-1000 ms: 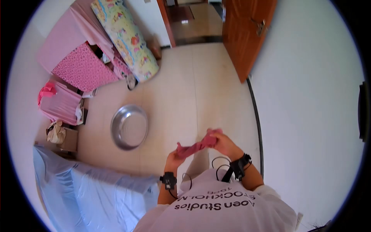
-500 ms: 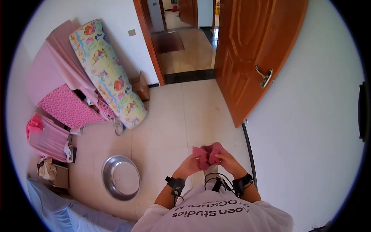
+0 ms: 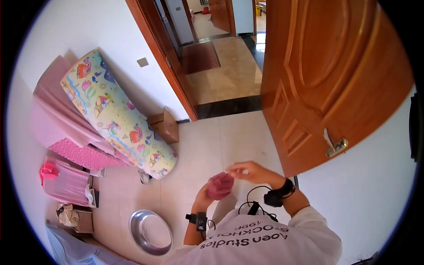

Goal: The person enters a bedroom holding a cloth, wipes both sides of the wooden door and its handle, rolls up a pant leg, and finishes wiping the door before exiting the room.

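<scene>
A dark pink cloth, bunched and folded, is held up in front of my body, above the pale tiled floor. My left hand is closed around its left side, and part of that palm is hidden behind the folds. At the cloth's upper right edge is my right hand, its fingers stretched out and apart. Its fingertips are right beside the fabric; whether they touch it is hard to make out. Both wrists wear black straps with devices, and dark cables loop over the shirt.
A metal basin stands on the floor at lower left. Beyond it, a rolled patterned mat leans by pink-draped items and a cardboard box. The wooden door at right stands ajar beside the doorway.
My right hand has let go of the cloth and opened at its upper edge. The cloth has shifted slightly left in my left hand. The view has tilted, bringing the door closer.
</scene>
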